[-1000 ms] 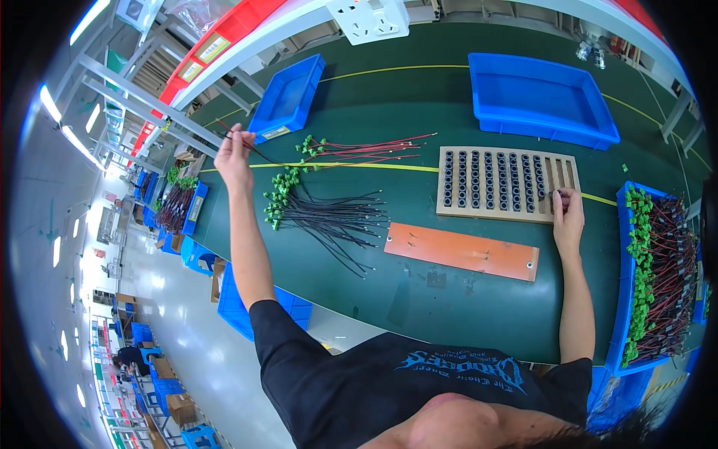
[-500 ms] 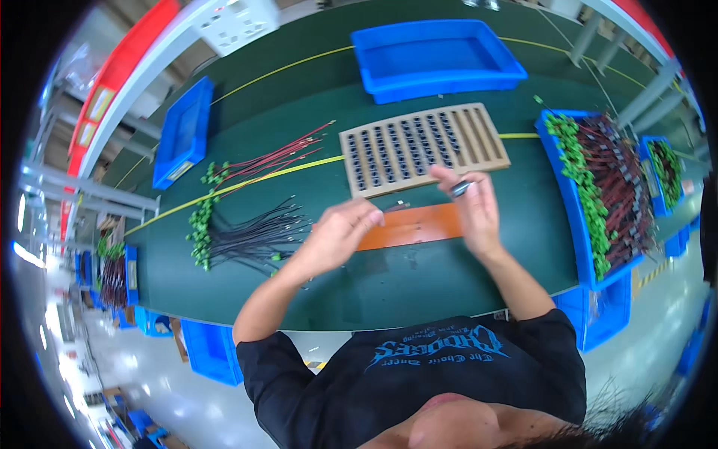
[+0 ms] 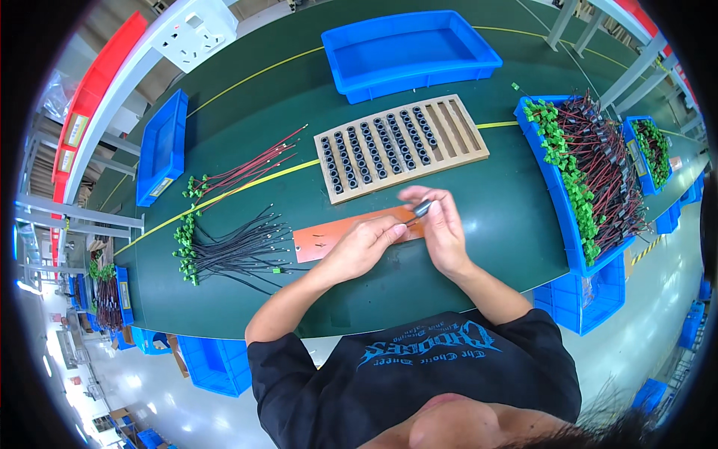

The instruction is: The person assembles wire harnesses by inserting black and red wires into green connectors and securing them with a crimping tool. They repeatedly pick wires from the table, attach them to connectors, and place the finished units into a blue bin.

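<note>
We hold our two hands close together over the green table [image 3: 508, 247], right in front of our chest. Our right hand [image 3: 444, 238] is curled around a small dark tube [image 3: 423, 209] and grips it near the fingertips. The tube is tilted, and one end pokes out toward our left hand [image 3: 365, 245]. A finger on our right hand is blurry. Our left hand is closed in a pinch, with the thumb and pointing finger pressed together. A thin wire [image 3: 410, 222] shows between that pinch and the tube. It is too small for us to tell if it goes inside.

Under our hands lies a flat orange board [image 3: 313, 239], partly hidden by them. Behind it we see a wooden rack [image 3: 458, 135] with rows of little black rings [image 3: 372, 153] in its slots.

To our left, a bunch of black wires [image 3: 232, 243] spreads out on the table, with green plugs [image 3: 185, 243] at the far left ends. Past them lie some red wires [image 3: 250, 176], near a yellow line [image 3: 299, 169]. One blue tray [image 3: 422, 80] sits behind the rack, and another tray sits at the left. At our right, a long blue bin [image 3: 554, 194] is full of green plugs and red and black wires.
</note>
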`<action>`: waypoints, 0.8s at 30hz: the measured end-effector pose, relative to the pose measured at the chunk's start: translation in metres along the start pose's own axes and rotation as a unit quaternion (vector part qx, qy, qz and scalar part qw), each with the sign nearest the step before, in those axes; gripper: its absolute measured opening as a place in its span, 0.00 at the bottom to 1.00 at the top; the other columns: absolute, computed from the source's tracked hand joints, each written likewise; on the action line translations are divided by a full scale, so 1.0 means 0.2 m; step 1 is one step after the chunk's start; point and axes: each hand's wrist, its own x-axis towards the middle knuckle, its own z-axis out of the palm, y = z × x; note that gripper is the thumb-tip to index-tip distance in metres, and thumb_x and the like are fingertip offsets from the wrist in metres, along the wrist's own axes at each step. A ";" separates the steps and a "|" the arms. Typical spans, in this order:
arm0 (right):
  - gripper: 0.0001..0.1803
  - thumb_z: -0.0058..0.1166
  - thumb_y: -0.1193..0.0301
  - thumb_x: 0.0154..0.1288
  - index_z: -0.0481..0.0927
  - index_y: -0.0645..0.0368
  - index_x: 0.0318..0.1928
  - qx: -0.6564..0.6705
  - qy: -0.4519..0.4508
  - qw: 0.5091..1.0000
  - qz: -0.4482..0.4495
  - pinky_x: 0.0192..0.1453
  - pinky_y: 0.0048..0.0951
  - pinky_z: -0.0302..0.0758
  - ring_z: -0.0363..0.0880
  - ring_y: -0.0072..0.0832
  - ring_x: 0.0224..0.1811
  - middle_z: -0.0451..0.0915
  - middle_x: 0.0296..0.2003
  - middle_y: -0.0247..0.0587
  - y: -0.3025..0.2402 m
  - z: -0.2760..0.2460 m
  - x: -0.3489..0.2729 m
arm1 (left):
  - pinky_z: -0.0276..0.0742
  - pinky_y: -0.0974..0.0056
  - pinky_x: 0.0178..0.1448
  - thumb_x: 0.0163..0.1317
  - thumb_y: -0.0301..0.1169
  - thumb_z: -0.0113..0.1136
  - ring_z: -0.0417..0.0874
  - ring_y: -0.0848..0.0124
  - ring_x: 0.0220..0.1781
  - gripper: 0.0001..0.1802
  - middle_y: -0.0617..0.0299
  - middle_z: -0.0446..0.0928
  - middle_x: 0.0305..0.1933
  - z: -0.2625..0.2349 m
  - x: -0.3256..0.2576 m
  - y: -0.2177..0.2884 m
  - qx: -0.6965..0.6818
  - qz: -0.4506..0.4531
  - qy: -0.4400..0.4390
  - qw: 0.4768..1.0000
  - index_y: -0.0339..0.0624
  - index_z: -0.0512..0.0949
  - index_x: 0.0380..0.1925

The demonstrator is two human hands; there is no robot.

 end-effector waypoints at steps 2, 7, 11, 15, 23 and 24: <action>0.12 0.41 0.62 0.86 0.71 0.57 0.54 0.090 0.031 0.995 0.026 0.64 0.30 0.71 0.73 0.24 0.54 0.77 0.55 0.44 0.00 -0.03 0.01 | 0.76 0.60 0.55 0.82 0.39 0.47 0.82 0.66 0.46 0.20 0.56 0.83 0.42 -0.02 -0.01 -0.01 -0.005 0.007 0.019 1.000 0.35 0.83 0.45; 0.12 0.46 0.65 0.84 0.74 0.60 0.54 0.179 0.053 0.979 0.076 0.57 0.29 0.75 0.76 0.25 0.48 0.79 0.49 0.40 -0.01 -0.05 0.03 | 0.74 0.62 0.55 0.83 0.42 0.47 0.79 0.70 0.45 0.22 0.59 0.81 0.41 -0.04 0.00 -0.01 -0.017 -0.007 0.035 0.999 0.36 0.83 0.43; 0.11 0.49 0.67 0.83 0.74 0.60 0.55 0.031 0.053 0.998 0.030 0.58 0.30 0.76 0.77 0.24 0.49 0.80 0.49 0.42 -0.01 -0.06 0.02 | 0.74 0.63 0.54 0.83 0.43 0.47 0.78 0.71 0.45 0.22 0.60 0.81 0.40 -0.05 0.00 -0.02 -0.019 -0.005 0.013 1.000 0.36 0.83 0.42; 0.12 0.43 0.65 0.85 0.69 0.58 0.57 0.025 0.027 0.999 -0.012 0.63 0.33 0.73 0.78 0.29 0.57 0.80 0.56 0.52 -0.02 -0.08 0.03 | 0.74 0.64 0.49 0.83 0.43 0.47 0.77 0.73 0.41 0.22 0.62 0.80 0.37 -0.03 0.01 -0.05 -0.031 0.011 0.011 0.999 0.37 0.82 0.42; 0.14 0.37 0.59 0.86 0.62 0.57 0.56 -0.144 -0.109 0.980 -0.086 0.66 0.37 0.74 0.78 0.40 0.63 0.69 0.70 0.71 -0.07 -0.04 0.00 | 0.64 0.69 0.33 0.83 0.43 0.47 0.65 0.80 0.28 0.20 0.70 0.69 0.27 -0.03 0.00 -0.04 -0.115 -0.038 -0.016 0.993 0.39 0.80 0.42; 0.15 0.37 0.59 0.86 0.61 0.57 0.56 -0.129 -0.117 0.982 -0.078 0.63 0.36 0.76 0.79 0.39 0.61 0.68 0.71 0.71 -0.07 -0.03 0.00 | 0.67 0.68 0.35 0.83 0.42 0.47 0.67 0.79 0.29 0.19 0.68 0.73 0.30 -0.03 0.00 -0.02 -0.123 -0.046 -0.017 0.991 0.38 0.80 0.41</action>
